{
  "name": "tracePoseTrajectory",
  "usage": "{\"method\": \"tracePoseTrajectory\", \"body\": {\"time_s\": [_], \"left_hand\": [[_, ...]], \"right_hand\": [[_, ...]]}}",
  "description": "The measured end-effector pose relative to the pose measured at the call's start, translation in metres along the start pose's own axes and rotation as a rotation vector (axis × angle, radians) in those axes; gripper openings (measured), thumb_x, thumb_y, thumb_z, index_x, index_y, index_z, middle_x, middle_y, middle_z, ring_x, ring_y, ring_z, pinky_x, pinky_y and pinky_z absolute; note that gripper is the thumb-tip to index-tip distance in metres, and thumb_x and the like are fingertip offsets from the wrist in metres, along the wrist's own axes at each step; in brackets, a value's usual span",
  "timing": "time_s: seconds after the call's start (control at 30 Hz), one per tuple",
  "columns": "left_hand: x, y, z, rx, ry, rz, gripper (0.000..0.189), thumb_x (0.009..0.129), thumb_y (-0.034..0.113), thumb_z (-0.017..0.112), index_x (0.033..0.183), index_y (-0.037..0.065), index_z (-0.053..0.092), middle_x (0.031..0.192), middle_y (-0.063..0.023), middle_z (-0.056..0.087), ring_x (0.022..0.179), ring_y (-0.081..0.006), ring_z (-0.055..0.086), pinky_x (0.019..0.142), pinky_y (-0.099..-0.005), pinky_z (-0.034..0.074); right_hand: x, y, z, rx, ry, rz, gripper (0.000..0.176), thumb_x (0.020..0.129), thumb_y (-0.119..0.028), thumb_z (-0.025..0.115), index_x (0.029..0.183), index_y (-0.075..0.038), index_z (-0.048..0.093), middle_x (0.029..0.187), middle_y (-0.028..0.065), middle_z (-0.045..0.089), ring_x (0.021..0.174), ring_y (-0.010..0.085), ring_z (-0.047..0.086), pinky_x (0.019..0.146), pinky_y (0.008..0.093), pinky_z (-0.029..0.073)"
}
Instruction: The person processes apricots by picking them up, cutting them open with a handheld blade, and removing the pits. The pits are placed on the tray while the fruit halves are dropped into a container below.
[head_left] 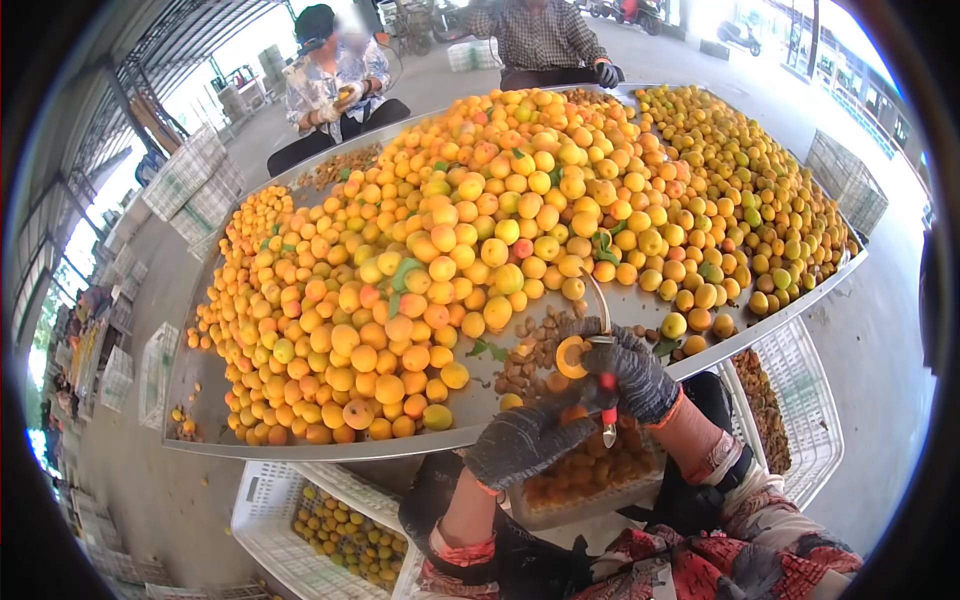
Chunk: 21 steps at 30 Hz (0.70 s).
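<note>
My right hand [640,372], in a dark grey glove, is closed around a red-handled tool [608,398] with a curved metal strip rising from the top and a metal tip pointing down. A cut apricot half [572,357] sits at that hand's fingertips. Beside it, lower and to the left, my gloved left hand [525,440] has its fingers closed, with a bit of orange apricot flesh showing between them. Just behind both hands, brown apricot pits [530,350] lie on the metal table. Below them a tub [575,515] holds apricot halves.
A big heap of apricots [430,250] covers much of the metal table [480,402]. White crates [262,520] stand below on the left and right. Across the table sit two people, one in a patterned top [325,85], one in a checked shirt [545,40]. Stacked crates [195,180] stand left.
</note>
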<state>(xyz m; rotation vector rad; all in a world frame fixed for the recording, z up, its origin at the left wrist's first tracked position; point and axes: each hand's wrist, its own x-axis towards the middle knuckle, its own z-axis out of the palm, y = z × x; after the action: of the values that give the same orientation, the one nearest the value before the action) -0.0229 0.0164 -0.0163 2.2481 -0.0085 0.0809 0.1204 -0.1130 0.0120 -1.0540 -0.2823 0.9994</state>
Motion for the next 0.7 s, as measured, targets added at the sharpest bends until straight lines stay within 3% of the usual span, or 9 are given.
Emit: {"method": "tracePoseTrajectory", "body": {"time_s": [0.1,0.13,0.2,0.3,0.4,0.53,0.6,0.63,0.7], "left_hand": [[0.007,0.017,-0.004,-0.47,0.211,-0.071,0.036,0.086,0.03,0.056,0.112,0.006,0.055,0.085,-0.0089,0.064,0.074,-0.0154,0.058,0.067,-0.03,0.045],[0.007,0.019,-0.005,-0.469,0.211,-0.07,0.036,0.086,0.03,0.056,0.112,0.006,0.055,0.085,-0.0089,0.064,0.074,-0.0154,0.058,0.067,-0.03,0.045],[0.006,0.021,-0.005,-0.72,0.344,-0.281,0.036,0.085,0.03,0.057,0.108,0.002,0.056,0.079,-0.0088,0.063,0.064,-0.0139,0.057,0.059,-0.0279,0.045],[0.009,0.023,-0.005,-0.77,0.353,-0.378,0.027,0.086,0.022,0.057,0.102,0.0,0.057,0.068,-0.0043,0.058,0.049,-0.0077,0.052,0.045,-0.0208,0.039],[0.014,0.025,-0.003,-0.796,0.432,-0.36,0.028,0.086,0.024,0.057,0.101,0.001,0.057,0.062,-0.002,0.056,0.047,-0.0076,0.051,0.044,-0.0202,0.039],[0.016,0.014,0.003,-0.785,0.517,-0.309,0.028,0.086,0.025,0.057,0.102,0.002,0.058,0.06,-0.0015,0.055,0.046,-0.0079,0.051,0.044,-0.0202,0.039],[0.018,0.024,0.001,-0.939,0.728,-0.331,0.031,0.086,0.027,0.057,0.104,0.001,0.057,0.064,0.0003,0.052,0.048,-0.0061,0.047,0.043,-0.0203,0.039],[0.017,0.023,0.0,-0.939,0.726,-0.332,0.031,0.086,0.027,0.057,0.104,0.001,0.057,0.064,0.0003,0.052,0.048,-0.0061,0.047,0.043,-0.0203,0.039],[0.015,0.018,-0.004,-1.009,0.732,-0.387,0.031,0.085,0.026,0.057,0.104,0.001,0.057,0.066,0.0011,0.052,0.049,-0.0057,0.048,0.044,-0.0188,0.038]], "right_hand": [[-0.005,0.0,0.002,-0.135,-0.019,0.068,0.04,0.073,-0.013,0.063,0.109,-0.002,0.052,0.076,0.0035,0.059,0.056,0.0119,0.057,0.047,0.0212,0.045],[-0.006,0.004,0.008,-0.085,-0.064,-0.019,0.041,0.073,-0.014,0.064,0.11,-0.002,0.052,0.078,0.0038,0.06,0.059,0.0116,0.058,0.05,0.0213,0.046],[-0.008,0.001,0.011,-0.113,-0.123,-0.063,0.046,0.072,-0.015,0.069,0.113,-0.002,0.051,0.093,0.0065,0.061,0.074,0.0127,0.06,0.063,0.024,0.05],[-0.012,-0.003,0.023,-0.047,-0.191,-0.095,0.048,0.073,-0.016,0.069,0.115,-0.003,0.05,0.103,0.0081,0.058,0.087,0.0148,0.059,0.075,0.0276,0.051],[0.004,0.019,0.007,-0.22,-0.221,-0.25,0.048,0.075,-0.018,0.069,0.116,-0.005,0.05,0.108,0.0088,0.056,0.096,0.0168,0.057,0.084,0.0303,0.048],[0.002,0.016,0.015,-0.306,-0.195,-0.245,0.045,0.077,-0.017,0.067,0.116,-0.005,0.05,0.103,0.0079,0.059,0.082,0.0147,0.06,0.071,0.0268,0.051],[-0.002,0.003,0.023,-0.338,-0.055,-0.133,0.043,0.078,-0.017,0.066,0.115,-0.005,0.05,0.091,0.0049,0.061,0.063,0.0104,0.057,0.054,0.0221,0.048],[-0.004,-0.003,0.029,-0.337,-0.054,-0.134,0.043,0.078,-0.017,0.066,0.115,-0.005,0.05,0.091,0.0049,0.061,0.063,0.0104,0.057,0.054,0.0221,0.048],[-0.011,-0.018,0.042,-0.074,0.025,-0.26,0.025,0.08,-0.018,0.063,0.103,-0.01,0.059,0.069,-0.0052,0.054,0.052,0.0032,0.046,0.045,0.0167,0.036]]}}
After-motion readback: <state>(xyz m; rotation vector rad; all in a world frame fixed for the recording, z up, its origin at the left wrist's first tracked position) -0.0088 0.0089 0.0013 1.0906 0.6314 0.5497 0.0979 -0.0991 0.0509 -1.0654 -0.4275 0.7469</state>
